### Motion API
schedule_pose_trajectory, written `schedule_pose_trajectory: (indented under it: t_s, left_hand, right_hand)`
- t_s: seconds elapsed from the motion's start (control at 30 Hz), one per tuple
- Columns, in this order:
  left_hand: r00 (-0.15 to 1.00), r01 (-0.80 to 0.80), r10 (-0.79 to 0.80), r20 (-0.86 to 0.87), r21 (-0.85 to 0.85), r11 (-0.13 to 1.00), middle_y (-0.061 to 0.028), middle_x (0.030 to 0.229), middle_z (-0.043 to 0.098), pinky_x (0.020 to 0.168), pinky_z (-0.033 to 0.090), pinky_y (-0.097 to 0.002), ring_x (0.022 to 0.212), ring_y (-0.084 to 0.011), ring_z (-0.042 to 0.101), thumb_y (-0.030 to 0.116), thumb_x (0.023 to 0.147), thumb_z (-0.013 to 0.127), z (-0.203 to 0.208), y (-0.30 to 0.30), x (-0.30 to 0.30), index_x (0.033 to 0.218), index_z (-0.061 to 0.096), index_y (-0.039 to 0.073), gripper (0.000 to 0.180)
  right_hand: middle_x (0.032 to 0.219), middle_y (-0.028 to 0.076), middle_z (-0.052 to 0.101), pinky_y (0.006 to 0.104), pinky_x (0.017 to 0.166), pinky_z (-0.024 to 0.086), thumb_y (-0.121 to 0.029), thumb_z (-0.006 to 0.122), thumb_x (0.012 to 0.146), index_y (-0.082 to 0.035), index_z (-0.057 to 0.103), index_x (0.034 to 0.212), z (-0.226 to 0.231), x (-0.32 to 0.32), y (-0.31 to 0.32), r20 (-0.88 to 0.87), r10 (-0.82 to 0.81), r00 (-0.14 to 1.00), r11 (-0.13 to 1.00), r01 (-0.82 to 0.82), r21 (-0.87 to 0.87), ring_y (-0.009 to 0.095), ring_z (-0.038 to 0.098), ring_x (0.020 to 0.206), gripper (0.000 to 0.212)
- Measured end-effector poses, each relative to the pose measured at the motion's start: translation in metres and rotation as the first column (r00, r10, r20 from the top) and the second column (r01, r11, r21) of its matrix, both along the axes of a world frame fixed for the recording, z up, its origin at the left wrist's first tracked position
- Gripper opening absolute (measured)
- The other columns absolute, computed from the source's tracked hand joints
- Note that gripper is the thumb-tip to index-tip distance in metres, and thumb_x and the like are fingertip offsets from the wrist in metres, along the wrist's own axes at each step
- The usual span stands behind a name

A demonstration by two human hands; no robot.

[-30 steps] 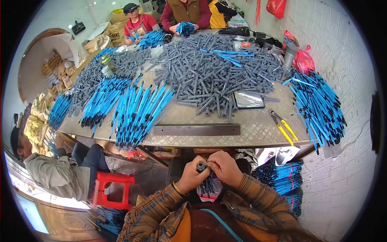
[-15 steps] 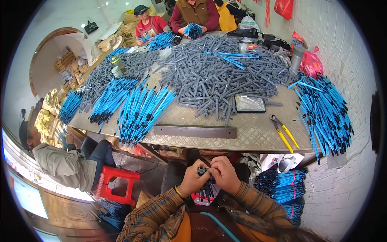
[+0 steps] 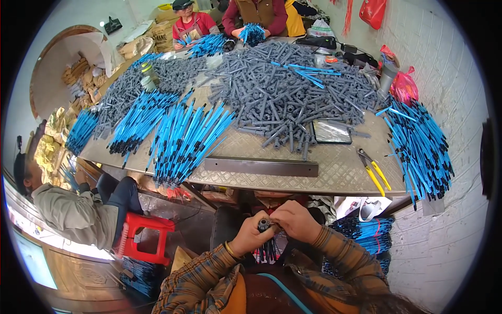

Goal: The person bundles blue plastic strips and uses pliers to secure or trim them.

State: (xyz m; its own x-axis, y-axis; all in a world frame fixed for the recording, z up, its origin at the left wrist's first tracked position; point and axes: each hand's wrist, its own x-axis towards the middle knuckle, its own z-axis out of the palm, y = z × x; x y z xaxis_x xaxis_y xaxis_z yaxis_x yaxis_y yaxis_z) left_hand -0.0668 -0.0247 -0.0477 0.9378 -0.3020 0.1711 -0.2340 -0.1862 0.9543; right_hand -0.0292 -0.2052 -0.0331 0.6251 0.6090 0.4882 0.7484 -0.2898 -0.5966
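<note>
A small workshop is suggested by the large table point(image 3: 334, 163) across the middle of the frame, on which grey parts point(image 3: 282, 99) are heaped and bunches of blue rods point(image 3: 191, 138) are laid to left and right. Yellow-handled pliers point(image 3: 374, 180) are laid at centre right, sacks point(image 3: 162, 34) are piled at upper left, and rods are held by co-workers point(image 3: 259, 13) at the top.

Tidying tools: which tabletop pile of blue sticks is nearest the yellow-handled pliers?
The pile at the right end of the table, by the wall: it alone lies right of the pliers.
</note>
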Motion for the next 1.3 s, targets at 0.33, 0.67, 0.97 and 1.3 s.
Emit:
schedule_pose_trajectory:
  t_s: [0.33, 0.67, 0.97, 1.3]
  left_hand:
    - [0.991, 0.113, -0.123, -0.043, -0.184, 0.976, -0.0020, 0.069, 0.050, 0.057, 0.041, -0.0236, 0.064, -0.0062, 0.044, 0.008, 0.078, 0.063, -0.002, 0.042, 0.006, 0.082, 0.050, 0.005, 0.014]
    - [0.981, 0.125, -0.168, -0.094, -0.353, 0.927, 0.0011, 0.071, 0.050, 0.057, 0.040, -0.0222, 0.065, -0.0053, 0.043, 0.007, 0.078, 0.062, -0.010, 0.064, 0.014, 0.081, 0.050, 0.006, 0.012]
    - [0.987, 0.132, -0.151, -0.062, -0.247, 0.960, 0.0026, 0.068, 0.049, 0.057, 0.039, -0.0215, 0.063, -0.0049, 0.043, 0.006, 0.078, 0.061, -0.014, 0.057, 0.013, 0.081, 0.050, 0.006, 0.012]
    - [0.989, 0.132, -0.134, -0.069, -0.032, 0.991, -0.0067, 0.064, 0.056, 0.057, 0.044, -0.0253, 0.059, -0.0089, 0.052, 0.009, 0.074, 0.065, -0.017, 0.015, 0.024, 0.083, 0.050, 0.003, 0.018]
  right_hand:
    - [0.093, 0.003, 0.053, 0.0346, 0.080, 0.042, -0.012, 0.060, 0.066, -0.008, 0.056, 0.101, 0.023, 0.017, 0.036, 0.417, 0.229, 0.880, 0.960, -0.132, -0.249, 0.022, 0.052, 0.089, 0.035]
    - [0.090, 0.004, 0.054, 0.0361, 0.077, 0.043, -0.014, 0.062, 0.067, -0.007, 0.058, 0.096, 0.036, 0.021, 0.068, 0.470, 0.240, 0.850, 0.942, -0.087, -0.323, 0.022, 0.053, 0.086, 0.030]
    - [0.074, 0.004, 0.051, 0.0337, 0.067, 0.038, -0.016, 0.061, 0.072, -0.009, 0.056, 0.077, 0.045, -0.001, 0.066, 0.378, 0.053, 0.924, 0.917, 0.105, -0.385, 0.023, 0.050, 0.070, 0.010]
    - [0.079, 0.013, 0.055, 0.0398, 0.072, 0.041, -0.024, 0.053, 0.082, -0.005, 0.056, 0.084, 0.042, -0.006, 0.016, -0.161, -0.257, 0.953, 0.886, 0.166, -0.432, 0.032, 0.053, 0.077, 0.019]
